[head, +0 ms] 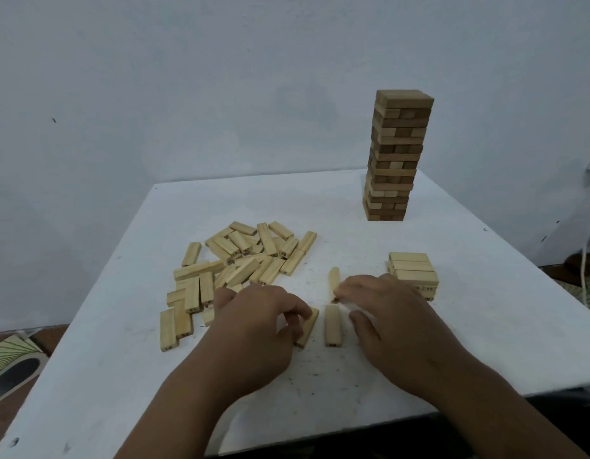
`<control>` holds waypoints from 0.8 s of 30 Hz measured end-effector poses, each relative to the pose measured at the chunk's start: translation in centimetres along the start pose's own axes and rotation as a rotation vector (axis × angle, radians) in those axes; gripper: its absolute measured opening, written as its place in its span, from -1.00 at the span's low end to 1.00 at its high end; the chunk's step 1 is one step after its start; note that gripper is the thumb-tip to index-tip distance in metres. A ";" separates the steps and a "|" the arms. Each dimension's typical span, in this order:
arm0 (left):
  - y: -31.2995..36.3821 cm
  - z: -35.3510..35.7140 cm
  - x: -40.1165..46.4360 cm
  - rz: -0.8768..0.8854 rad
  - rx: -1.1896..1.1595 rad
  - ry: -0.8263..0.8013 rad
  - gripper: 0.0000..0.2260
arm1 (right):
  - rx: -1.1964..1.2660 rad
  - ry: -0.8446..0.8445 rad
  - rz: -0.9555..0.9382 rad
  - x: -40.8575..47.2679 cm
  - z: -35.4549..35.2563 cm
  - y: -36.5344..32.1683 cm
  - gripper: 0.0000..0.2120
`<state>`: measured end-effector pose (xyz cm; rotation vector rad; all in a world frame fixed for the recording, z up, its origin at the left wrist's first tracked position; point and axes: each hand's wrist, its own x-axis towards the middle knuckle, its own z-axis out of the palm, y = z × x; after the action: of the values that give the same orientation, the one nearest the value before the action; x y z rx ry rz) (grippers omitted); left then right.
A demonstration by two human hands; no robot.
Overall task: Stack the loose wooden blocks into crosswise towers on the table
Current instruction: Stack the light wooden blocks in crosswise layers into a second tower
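On a white square table (320, 385), the left hand (260, 323) pinches a pale rectangular wooden block (308, 327) pointing toward 1 o'clock; the right hand (389, 313) pinches another pale wooden block (333, 279) pointing to 12. A third pale block (332, 325) lies between them, lengthwise to 12.

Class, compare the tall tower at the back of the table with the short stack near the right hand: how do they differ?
The tall tower has many layers; the short stack has only a few. The tall tower mixes dark and pale blocks; the short stack is all pale. The tall tower stands far back, while the short stack sits right by the right hand. Both are built of wooden blocks on the white table.
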<state>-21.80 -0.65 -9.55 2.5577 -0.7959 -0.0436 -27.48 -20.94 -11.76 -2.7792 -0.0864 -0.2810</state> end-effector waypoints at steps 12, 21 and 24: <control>0.1 0.1 0.5 0.076 0.040 -0.099 -0.65 | 0.071 -0.023 0.047 -0.3 -0.7 -0.7 -0.68; 0.1 1.2 0.7 0.109 -0.009 -0.032 -0.73 | 0.129 -0.060 0.086 -1.4 -2.7 -0.4 -0.90; 0.0 1.3 0.6 0.158 -0.009 -0.093 -0.58 | 0.127 -0.088 0.093 -1.7 -3.1 -0.4 -0.93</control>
<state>-21.54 -1.47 -10.61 2.4906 -1.0281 -0.1163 -29.72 -21.68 -9.07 -2.6599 0.0030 -0.1247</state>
